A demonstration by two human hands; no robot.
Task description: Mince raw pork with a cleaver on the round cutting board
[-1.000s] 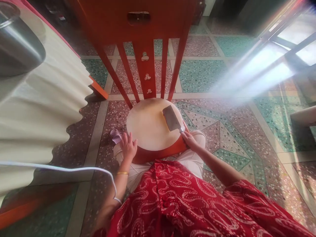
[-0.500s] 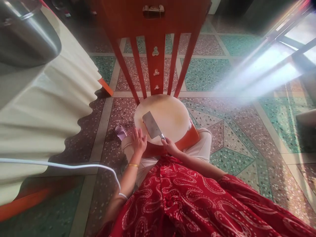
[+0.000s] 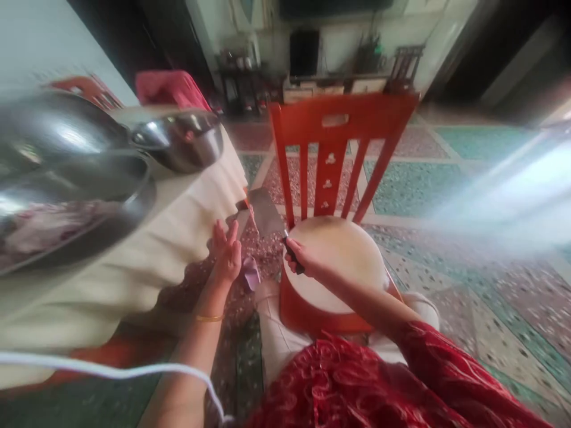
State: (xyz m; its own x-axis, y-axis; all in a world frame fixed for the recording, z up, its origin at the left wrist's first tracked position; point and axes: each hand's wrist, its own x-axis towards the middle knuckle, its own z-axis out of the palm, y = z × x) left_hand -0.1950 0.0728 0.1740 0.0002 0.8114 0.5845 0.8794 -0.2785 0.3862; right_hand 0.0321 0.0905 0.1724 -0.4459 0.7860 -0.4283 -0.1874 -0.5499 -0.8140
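My right hand (image 3: 298, 257) grips the handle of a steel cleaver (image 3: 264, 211), lifted off and to the left of the round pale chopping board (image 3: 343, 261) that lies on the seat of a red chair (image 3: 335, 137). The blade points up and away, toward the cloth-covered table (image 3: 147, 255). My left hand (image 3: 226, 254) is held flat with fingers apart, just left of the blade, holding nothing. A gold bangle sits on my left wrist.
Steel bowls (image 3: 178, 139) and a large steel dish (image 3: 75, 196) holding something pinkish stand on the table at left. A white cable (image 3: 111, 371) crosses the lower left. Patterned terrazzo floor (image 3: 482, 309) spreads to the right; shelves stand far behind the chair.
My head has tilted up and left, bringing the table's bowls into view. My right hand has carried the cleaver off the board to the left and raised it; my left hand has left the board's edge.
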